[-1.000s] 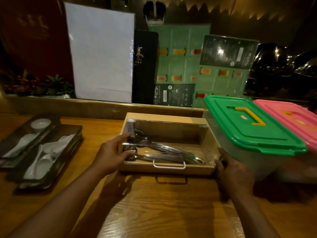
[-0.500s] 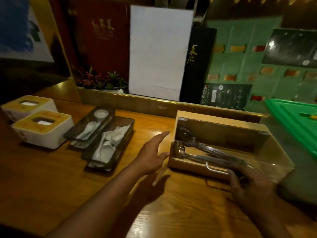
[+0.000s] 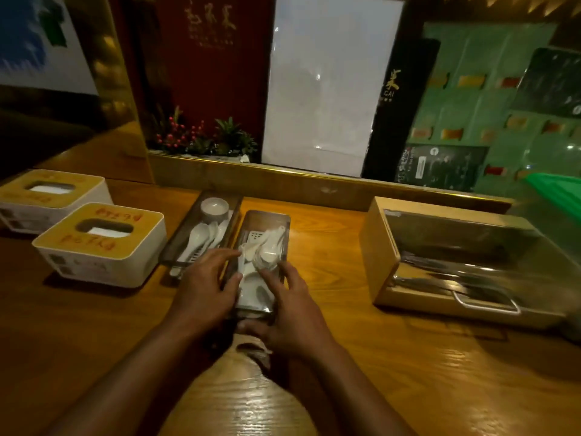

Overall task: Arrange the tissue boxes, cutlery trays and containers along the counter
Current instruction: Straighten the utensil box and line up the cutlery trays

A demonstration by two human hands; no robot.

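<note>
Two clear narrow trays of white spoons lie side by side at the counter's middle. My left hand (image 3: 204,287) and my right hand (image 3: 290,306) grip the near end of the right spoon tray (image 3: 267,221) from both sides. The left spoon tray (image 3: 195,234) holds spoons and a small white dish. Two white tissue boxes with yellow tops, the near tissue box (image 3: 100,243) and the far tissue box (image 3: 50,199), stand at the left. A wooden cutlery box (image 3: 380,247) with a clear lid and metal cutlery sits at the right.
A green-lidded container (image 3: 556,190) shows at the right edge. Behind the counter's raised wooden ledge (image 3: 283,180) stand menu boards, a white panel and a small plant with red berries. The wooden counter (image 3: 408,372) stretches toward me.
Both hands have left the wooden cutlery box and moved left onto the right spoon tray. My view has swung left, so the tissue boxes show and the green container is mostly out of frame.
</note>
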